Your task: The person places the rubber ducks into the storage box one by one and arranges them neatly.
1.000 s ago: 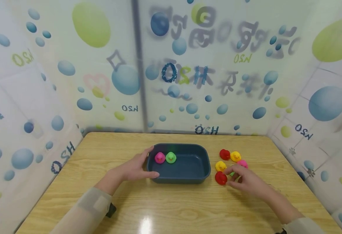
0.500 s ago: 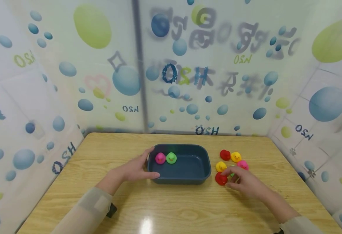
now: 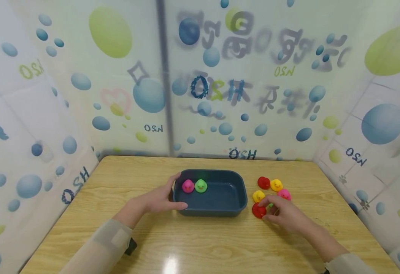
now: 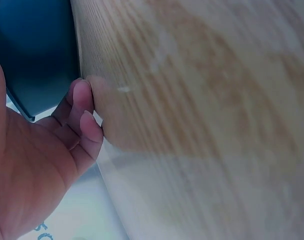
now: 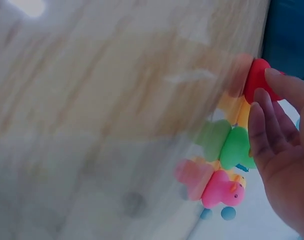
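Observation:
A dark blue rectangular tub (image 3: 220, 211) stands mid-table, holding a pink rubber duck (image 3: 188, 186) and a green rubber duck (image 3: 201, 186) at its left. My left hand (image 3: 155, 198) grips the tub's left end, thumb over the front rim and fingers near the back corner. In the left wrist view, curled fingertips (image 4: 83, 95) lie beside the tub wall. Right of the tub, my right hand (image 3: 287, 215) pinches a red rubber duck (image 5: 257, 82) between thumb and fingers; the duck still rests on the table. Another green duck (image 5: 235, 147) is partly hidden behind this hand in the head view.
Around the right hand sit a yellow duck (image 3: 258, 196), a second yellow duck (image 3: 276, 185), another red duck (image 3: 263, 182) and another pink duck (image 3: 284, 194). The wooden table (image 3: 200, 243) ends at a patterned curtain (image 3: 207, 125) behind and at both sides.
My right hand has edged left, bringing its fingers and thumb onto the near red duck. The left hand keeps its place on the tub. The head view has shifted slightly.

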The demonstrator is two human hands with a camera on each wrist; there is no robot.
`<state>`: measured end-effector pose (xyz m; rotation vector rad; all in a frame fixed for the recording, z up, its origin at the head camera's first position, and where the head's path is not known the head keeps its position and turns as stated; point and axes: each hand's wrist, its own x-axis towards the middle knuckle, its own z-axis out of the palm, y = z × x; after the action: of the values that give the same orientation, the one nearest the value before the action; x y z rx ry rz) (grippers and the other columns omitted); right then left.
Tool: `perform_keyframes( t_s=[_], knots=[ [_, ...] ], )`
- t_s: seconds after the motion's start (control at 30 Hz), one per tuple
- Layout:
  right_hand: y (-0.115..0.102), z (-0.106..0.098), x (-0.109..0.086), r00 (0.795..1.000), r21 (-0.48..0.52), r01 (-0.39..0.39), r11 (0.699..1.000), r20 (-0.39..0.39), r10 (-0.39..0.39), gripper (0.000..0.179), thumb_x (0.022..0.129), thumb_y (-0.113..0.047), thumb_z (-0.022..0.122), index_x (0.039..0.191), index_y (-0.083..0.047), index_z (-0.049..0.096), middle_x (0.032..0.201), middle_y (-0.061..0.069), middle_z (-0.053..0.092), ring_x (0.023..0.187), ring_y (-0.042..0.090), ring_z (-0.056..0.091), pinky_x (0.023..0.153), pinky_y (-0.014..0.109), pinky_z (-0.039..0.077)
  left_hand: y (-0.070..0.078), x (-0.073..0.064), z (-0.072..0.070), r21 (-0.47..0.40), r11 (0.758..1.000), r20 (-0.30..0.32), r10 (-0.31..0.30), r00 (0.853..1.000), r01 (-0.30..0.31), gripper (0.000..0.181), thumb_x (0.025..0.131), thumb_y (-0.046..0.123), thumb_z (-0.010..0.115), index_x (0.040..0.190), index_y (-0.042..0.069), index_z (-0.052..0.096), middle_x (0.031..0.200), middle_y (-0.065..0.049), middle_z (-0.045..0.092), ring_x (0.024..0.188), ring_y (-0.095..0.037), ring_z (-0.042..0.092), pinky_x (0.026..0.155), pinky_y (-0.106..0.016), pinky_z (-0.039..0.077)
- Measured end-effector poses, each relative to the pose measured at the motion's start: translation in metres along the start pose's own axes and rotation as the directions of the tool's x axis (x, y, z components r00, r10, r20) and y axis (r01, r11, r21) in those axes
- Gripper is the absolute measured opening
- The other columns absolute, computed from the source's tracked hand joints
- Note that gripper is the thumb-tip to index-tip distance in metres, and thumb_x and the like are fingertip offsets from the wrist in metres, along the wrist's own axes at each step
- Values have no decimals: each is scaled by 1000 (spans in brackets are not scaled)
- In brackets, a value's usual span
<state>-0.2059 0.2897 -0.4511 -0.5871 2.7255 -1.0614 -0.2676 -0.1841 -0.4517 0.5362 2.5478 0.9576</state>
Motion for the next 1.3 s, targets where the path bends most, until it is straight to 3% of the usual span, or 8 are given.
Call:
perform_keyframes(
  t_s=[0.4, 0.7, 0.87, 1.13, 1.3],
  knots=[
    [-1, 1, -3, 999, -53, 40, 998, -25, -42, 29, 94, -12, 87, 117, -16, 70, 118, 3, 73, 84, 5, 62, 74, 21, 57, 2, -1, 2, -13, 1000, -1, -1, 1000, 1, 124, 91, 69, 80, 177, 26, 1, 159, -24, 56, 135, -31, 62, 124, -57, 44],
    [-6, -3, -7, 995, -32, 57, 998, -85, -60, 30, 95, -14, 86, 121, -20, 71, 113, 1, 71, 82, 7, 62, 68, 24, 57, 0, -1, 2, -9, 1000, -2, -4, 1000, 4, 125, 91, 69, 80, 177, 25, 0, 159, -24, 56, 135, -32, 62, 123, -59, 45],
    [-14, -5, -5, 972, -52, 162, 985, -166, -169, 33, 93, -13, 88, 120, -21, 71, 108, -3, 71, 78, 5, 61, 64, 24, 55, -1, 0, 3, -12, 1000, -1, -5, 1000, 5, 124, 92, 68, 79, 177, 25, 0, 161, -24, 55, 136, -32, 62, 123, -59, 45],
    [-38, -8, 6, 909, -89, 330, 940, -238, -342, 41, 88, -3, 91, 120, -18, 71, 106, -2, 70, 75, 3, 61, 60, 25, 55, -1, 1, 2, -15, 1000, -4, -7, 1000, 7, 123, 93, 67, 80, 177, 27, -1, 160, -24, 56, 136, -31, 61, 123, -59, 44],
    [-53, -9, 18, 907, -109, 334, 936, -233, -351, 38, 91, -9, 90, 122, -19, 72, 110, -1, 70, 76, 2, 61, 63, 25, 56, -2, 2, 2, -9, 1000, -5, -6, 1000, 6, 122, 93, 67, 79, 177, 28, 0, 159, -23, 57, 135, -31, 62, 123, -59, 45]
  ],
)
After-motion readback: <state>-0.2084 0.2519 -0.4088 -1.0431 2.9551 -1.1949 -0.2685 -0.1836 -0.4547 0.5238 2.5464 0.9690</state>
